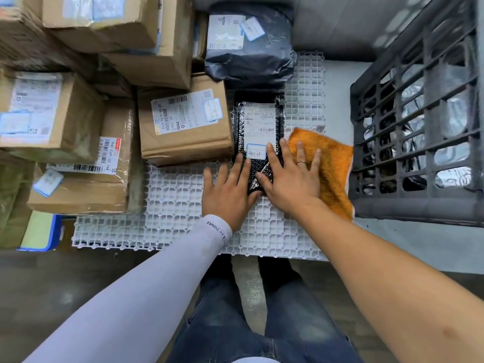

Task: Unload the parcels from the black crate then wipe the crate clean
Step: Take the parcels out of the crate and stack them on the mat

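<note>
A black bubble-wrap parcel (258,121) with a white label lies flat on the white plastic grid mat (178,195). My left hand (227,192) and my right hand (288,176) both rest on its near end with straight fingers. An orange cloth (330,163) lies on the mat just right of the parcel, partly under my right hand. The black crate (419,121) stands at the right; through its slatted wall I see several silvery parcels (453,113) inside.
Brown cardboard boxes (183,124) are stacked at the left and back. A dark grey bagged parcel (248,48) lies behind the black one. A blue bin (49,237) sits at the lower left. Grey floor lies near my legs.
</note>
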Tool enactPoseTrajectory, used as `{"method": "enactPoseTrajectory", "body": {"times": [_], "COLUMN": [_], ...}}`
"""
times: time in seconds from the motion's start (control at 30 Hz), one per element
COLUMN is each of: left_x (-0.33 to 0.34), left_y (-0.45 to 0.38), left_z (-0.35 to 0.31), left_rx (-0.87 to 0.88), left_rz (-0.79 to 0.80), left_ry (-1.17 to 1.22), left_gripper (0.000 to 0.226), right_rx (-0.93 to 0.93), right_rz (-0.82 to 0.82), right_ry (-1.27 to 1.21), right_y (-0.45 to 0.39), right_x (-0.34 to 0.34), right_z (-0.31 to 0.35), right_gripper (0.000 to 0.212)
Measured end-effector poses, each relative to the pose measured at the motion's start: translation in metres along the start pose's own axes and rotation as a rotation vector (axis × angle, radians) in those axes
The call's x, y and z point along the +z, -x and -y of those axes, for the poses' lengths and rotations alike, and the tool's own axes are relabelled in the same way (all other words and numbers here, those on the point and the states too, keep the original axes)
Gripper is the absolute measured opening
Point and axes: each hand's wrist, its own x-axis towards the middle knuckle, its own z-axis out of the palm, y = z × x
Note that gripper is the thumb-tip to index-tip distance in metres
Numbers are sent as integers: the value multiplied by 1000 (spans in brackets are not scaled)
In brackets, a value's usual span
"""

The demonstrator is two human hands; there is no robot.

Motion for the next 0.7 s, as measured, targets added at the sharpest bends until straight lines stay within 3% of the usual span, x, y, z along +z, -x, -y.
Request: {"method": "enactPoseTrajectory", "body": {"times": [0.7], "left_x": [-1], "left_y": [6], "left_z": [13], "left_rx": [-59], "left_rz": [22], "left_ry": [-150], "left_gripper": [74], "right_rx": [-66], "right_rz": [-14], "right_ry": [18], "right_y": [-3], "right_x": [0], "right_z": [16], "right_gripper": [82]}}
